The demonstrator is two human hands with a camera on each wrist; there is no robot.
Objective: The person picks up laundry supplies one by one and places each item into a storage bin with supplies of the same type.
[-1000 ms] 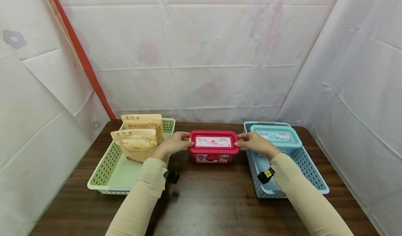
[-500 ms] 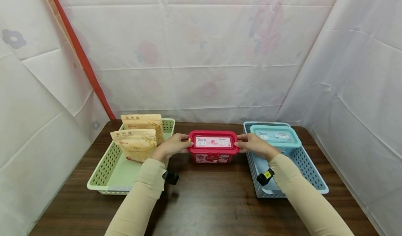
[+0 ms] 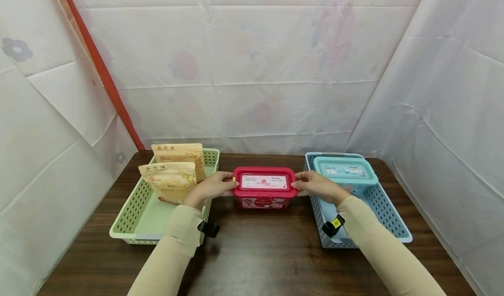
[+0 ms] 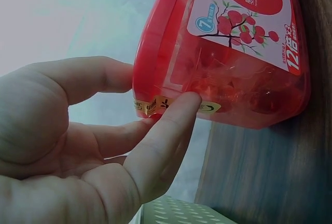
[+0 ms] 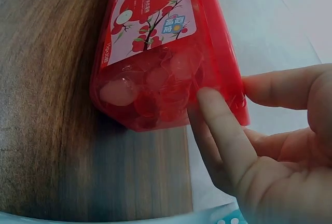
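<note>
A red lidded plastic tub (image 3: 264, 182) stands mid-table at the back, a white label on its lid and fruit pictures on its front. Its see-through end wall shows rounded, shiny pieces inside. My left hand (image 3: 213, 187) grips the tub's left end; in the left wrist view, fingers (image 4: 161, 151) lie at the wall under the lid rim. At the opposite end my right hand (image 3: 320, 187) holds it the same way, with one fingertip (image 5: 210, 97) on the clear wall in the right wrist view. The tub's underside is close over the wood.
On the left, a green basket (image 3: 131, 215) holds two yellow pouches, a front pouch (image 3: 171, 180) and a rear pouch (image 3: 177, 151). To the right, a blue basket (image 3: 387, 215) contains a light-blue lidded tub (image 3: 346, 170). White curtains (image 3: 252, 68) hang behind the dark wooden table (image 3: 267, 252).
Both hands have brought the red tub slightly toward me and to the left. The baskets and their contents have stayed where they were.
</note>
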